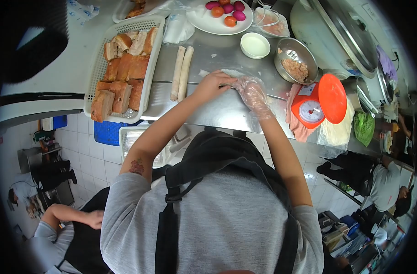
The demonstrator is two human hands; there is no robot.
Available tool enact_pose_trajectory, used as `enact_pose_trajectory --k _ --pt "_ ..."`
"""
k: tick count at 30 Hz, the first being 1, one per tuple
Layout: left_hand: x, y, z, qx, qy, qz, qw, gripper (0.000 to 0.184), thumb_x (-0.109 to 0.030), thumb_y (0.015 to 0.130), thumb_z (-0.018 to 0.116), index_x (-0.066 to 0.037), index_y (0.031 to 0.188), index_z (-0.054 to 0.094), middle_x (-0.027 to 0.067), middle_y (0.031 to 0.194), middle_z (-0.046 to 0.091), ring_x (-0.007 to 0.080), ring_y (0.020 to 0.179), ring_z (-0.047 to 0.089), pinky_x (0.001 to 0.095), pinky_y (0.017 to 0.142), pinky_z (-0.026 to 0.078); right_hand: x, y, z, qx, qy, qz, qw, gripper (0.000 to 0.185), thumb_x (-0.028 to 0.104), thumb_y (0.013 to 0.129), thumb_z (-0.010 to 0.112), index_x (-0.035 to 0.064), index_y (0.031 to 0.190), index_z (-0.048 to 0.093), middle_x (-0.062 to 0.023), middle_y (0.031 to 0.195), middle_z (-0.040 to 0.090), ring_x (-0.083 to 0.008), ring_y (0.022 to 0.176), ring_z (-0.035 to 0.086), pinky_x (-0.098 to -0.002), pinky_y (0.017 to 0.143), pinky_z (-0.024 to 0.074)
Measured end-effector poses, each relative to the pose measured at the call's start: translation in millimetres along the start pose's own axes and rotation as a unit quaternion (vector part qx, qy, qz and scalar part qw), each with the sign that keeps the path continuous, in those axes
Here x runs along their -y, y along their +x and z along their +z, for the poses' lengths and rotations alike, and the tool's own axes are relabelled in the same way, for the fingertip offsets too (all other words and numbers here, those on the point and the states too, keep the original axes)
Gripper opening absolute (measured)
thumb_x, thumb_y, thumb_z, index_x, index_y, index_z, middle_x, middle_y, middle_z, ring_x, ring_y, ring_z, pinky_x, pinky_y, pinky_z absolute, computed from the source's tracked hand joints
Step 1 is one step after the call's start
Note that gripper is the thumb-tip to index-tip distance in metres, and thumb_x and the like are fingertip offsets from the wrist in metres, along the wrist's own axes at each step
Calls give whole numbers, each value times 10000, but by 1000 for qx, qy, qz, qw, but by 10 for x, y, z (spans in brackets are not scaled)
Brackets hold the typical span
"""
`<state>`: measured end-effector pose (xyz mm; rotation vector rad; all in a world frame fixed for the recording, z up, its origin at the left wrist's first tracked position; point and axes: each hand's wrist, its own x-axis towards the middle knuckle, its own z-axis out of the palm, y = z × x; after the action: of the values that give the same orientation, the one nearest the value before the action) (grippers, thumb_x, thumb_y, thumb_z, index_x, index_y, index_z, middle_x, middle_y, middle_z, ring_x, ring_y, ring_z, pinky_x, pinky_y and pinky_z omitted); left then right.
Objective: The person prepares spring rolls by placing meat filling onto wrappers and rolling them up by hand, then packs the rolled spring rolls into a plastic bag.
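Brushed-steel desk (pixel 211 43), faintly reflective, crossed by a seam; black curved borders crop my view.

Item: pale, thin sheet (pixel 232 72), on the desk at the fingertips, largely hidden by both hands.

Item: left hand (pixel 216 86), bare, fingers bent at the sheet's near edge. I cannot tell whether its grip is closed on it.

Item: right hand (pixel 253 93), in crinkled clear plastic, touching the same area; film glare and folds obscure its grip, so I cannot tell its state.

Item: two slender rolls (pixel 178 73), off-white, matte, side by side, left of the hands.

Item: perforated white plastic basket (pixel 149 75), holding browned slabs of meat (pixel 131 66).

Item: small white bowl (pixel 255 45), round, pale inside.

Item: steel bowl (pixel 305 48), containing pinkish mince (pixel 294 70).

Item: red-orange dial scale (pixel 311 112), beside a pink cloth (pixel 299 130); its figures are illegible to me.

Item: oval plate (pixel 198 19), white, with glossy magenta and orange ovals (pixel 230 21), cut off above.
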<state>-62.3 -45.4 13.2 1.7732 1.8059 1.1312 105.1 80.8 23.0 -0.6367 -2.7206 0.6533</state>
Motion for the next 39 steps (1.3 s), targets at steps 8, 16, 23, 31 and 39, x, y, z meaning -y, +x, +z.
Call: enact_pose_trajectory --k 8,16,23,31,39 --pt "180 68 59 -2 4 -15 1000 391 -75 810 766 -142 1196 759 103 1107 746 303 1047 652 392 958 523 56 51 -56 -30 -28 -28 999 182 227 874 719 74 969 749 -167 882 705 -367 884 659 -483 779 516" --pt "154 168 6 46 24 -19 998 339 -123 845 756 -106 1184 755 122 1105 741 320 1046 654 404 963 516 -226 -412 -227 -80 -57 -33 995 282 136 801 798 113 1079 759 -125 862 712 -325 833 669 -437 730 536" --pt "153 249 -60 100 48 -22 994 321 -149 872 730 -98 1188 750 140 1137 732 338 1060 650 421 970 502 -456 -830 -544 -66 -123 8 990 313 215 788 818 107 1077 764 -111 878 728 -306 806 681 -433 719 536" --pt "276 472 -134 189 -31 -111 975 317 -170 870 738 -95 1177 760 153 1117 750 319 993 712 386 908 530 -157 -368 -373 -78 -44 -24 996 428 208 779 820 100 1182 722 -130 1041 734 -358 943 670 -479 878 512" --pt "251 515 -194 197 -73 -159 965 401 -174 825 776 -111 1220 744 108 1108 763 296 991 705 377 910 530 -23 -58 -217 10 31 18 999 314 197 852 769 158 1164 758 -152 1014 729 -346 947 667 -450 865 524"
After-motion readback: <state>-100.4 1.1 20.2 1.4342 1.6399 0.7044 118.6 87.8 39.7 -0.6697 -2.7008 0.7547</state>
